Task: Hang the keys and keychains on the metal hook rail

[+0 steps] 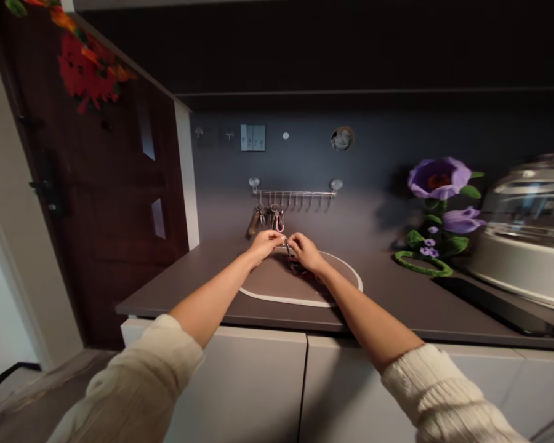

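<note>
My left hand and my right hand meet above the mat, both with fingertips pinched together. Between them is a small metal key ring, gripped from either side. Something dark and reddish hangs or lies below it, partly covered by my right hand; its kind is unclear. Just behind my fingers, several bunches of keys hang from the left hooks of a clear hook rail on the wall. One bunch carries a pink carabiner, another a brown tag.
An oval brown mat with a white rim lies on the dark countertop. Purple artificial flowers, a black phone-like slab and a domed appliance are on the right. A shelf overhangs; a door is left.
</note>
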The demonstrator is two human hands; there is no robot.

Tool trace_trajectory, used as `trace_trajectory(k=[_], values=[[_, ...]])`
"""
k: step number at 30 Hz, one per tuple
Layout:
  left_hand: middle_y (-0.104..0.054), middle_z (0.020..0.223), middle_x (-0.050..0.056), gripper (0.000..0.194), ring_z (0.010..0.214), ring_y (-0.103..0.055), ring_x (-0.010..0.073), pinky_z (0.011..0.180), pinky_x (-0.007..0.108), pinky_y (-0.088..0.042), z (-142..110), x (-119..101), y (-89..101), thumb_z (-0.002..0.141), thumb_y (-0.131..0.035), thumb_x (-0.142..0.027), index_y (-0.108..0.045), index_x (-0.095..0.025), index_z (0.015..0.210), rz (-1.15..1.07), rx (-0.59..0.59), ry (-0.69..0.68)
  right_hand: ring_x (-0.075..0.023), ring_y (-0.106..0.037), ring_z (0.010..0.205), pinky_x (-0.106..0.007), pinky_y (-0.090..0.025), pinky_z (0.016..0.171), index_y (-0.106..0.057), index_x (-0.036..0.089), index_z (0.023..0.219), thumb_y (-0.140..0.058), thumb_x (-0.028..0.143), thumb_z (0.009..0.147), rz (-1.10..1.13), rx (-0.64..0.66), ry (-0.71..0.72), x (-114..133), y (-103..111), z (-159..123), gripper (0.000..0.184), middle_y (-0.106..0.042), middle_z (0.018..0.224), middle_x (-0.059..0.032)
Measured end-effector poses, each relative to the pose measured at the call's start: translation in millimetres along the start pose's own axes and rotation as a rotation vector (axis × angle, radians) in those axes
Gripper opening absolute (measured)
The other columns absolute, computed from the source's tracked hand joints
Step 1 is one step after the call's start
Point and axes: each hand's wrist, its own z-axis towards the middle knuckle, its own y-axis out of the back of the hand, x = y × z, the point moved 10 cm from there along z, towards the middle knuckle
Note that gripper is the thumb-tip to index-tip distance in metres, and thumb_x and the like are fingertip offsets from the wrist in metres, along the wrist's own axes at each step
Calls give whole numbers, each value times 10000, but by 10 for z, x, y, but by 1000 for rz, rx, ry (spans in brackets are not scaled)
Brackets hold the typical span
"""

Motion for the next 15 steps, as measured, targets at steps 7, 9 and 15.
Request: trace_trajectory(k=[7, 9, 15], values=[[-622, 718, 37, 252, 613, -529, 92, 553, 200, -380, 141, -109, 22, 779, -499, -358, -602, -129, 756, -1, -144, -39, -118, -447, 661, -239, -385, 662, -461, 188, 766, -379, 329, 812, -9, -123, 2, 58, 231, 137, 169, -526, 720, -3], [-609, 702, 36, 264, 598, -522, 96, 561, 211, -381, 141, -85, 43, 802, -461, -353, -586, -129, 744, 68, -185, -56, -113, -448, 654, -235, -392, 657, -459, 189, 763, -385, 327, 810, 13, -156, -21, 13, 294, 219, 163, -525, 711, 2], [-589, 708, 50, 291, 683, -525, 143, 642, 258, -372, 27, -146, -37, 833, -413, -345, -563, -159, 667, 664, -170, -294, -95, -503, 652, -224, -435, 640, -454, 186, 771, -420, 293, 791, 149, -238, -145, -271, 411, 525, 114, -544, 683, 20]])
